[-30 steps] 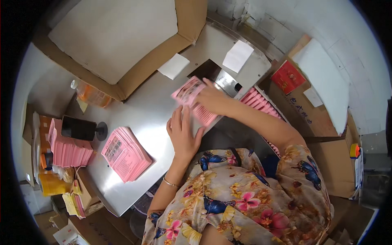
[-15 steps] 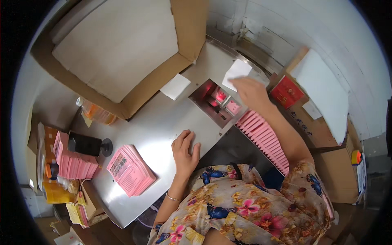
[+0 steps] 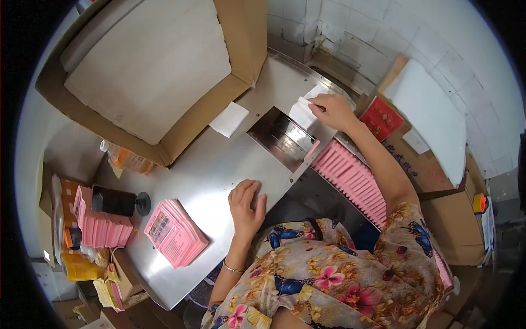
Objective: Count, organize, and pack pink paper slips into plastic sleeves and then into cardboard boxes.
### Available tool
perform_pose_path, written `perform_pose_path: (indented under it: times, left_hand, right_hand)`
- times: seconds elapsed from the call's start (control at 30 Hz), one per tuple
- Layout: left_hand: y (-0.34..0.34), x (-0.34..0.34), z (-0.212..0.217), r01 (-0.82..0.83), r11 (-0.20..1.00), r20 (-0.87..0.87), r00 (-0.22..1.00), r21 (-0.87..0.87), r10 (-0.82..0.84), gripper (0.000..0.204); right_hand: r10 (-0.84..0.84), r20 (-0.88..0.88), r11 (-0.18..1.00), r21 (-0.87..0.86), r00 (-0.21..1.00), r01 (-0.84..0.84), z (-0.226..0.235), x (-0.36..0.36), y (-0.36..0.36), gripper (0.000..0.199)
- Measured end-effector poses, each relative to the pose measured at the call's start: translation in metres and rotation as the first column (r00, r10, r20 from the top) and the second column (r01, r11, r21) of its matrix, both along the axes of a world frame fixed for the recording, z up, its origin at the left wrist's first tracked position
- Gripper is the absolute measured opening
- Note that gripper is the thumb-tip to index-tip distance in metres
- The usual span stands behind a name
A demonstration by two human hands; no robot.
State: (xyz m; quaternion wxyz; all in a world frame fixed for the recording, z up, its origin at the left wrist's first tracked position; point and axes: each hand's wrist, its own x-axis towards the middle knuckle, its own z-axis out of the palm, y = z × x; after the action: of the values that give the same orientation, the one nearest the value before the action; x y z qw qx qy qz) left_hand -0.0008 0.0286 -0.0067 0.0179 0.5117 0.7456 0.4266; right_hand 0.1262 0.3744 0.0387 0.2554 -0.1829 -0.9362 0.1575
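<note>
My right hand is closed in a pinch on a folded white napkin, lifting its edge at the far right of the metal worktop. Just to the left of that napkin lies a rectangular slot with shiny metal walls, and a bit of pink shows at its right side. My left hand rests on the worktop near its front edge, fingers loosely bent and thumb apart, holding nothing. A row of pink packets runs in a channel beneath my right forearm.
A second folded white napkin lies beside a large open cardboard box. Pink printed packets are stacked at left, near a black phone-like device and more pink packets. Cardboard boxes and a red packet stand at right.
My right hand has closed on the napkin and raised its edge. The pink pieces and red glow in the slot are gone, apart from a pink bit. My left hand stays in place.
</note>
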Motion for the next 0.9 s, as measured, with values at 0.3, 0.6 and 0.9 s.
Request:
perform_pose_path:
  times: [0.3, 0.6, 0.9]
  left_hand:
    - [-0.037, 0.001, 0.025, -0.1, 0.989, 0.039, 0.995, 0.113, 0.096, 0.029]
    - [-0.194, -0.102, 0.035, -0.495, 0.797, -0.442, 0.835, -0.346, 0.327, 0.02]
    - [-0.124, -0.076, 0.044, -0.405, 0.914, -0.375, 0.851, -0.024, 0.367, 0.007]
  right_hand:
    - [-0.046, -0.113, 0.963, 0.261, 0.993, 0.074, -0.03, 0.004, 0.02, 0.043]
    - [0.019, -0.492, 0.998, 0.057, 0.871, 0.01, 0.009, -0.003, -0.082, 0.059]
    - [0.115, -0.555, 0.942, -0.204, 0.824, -0.268, -0.032, -0.006, -0.182, 0.034]
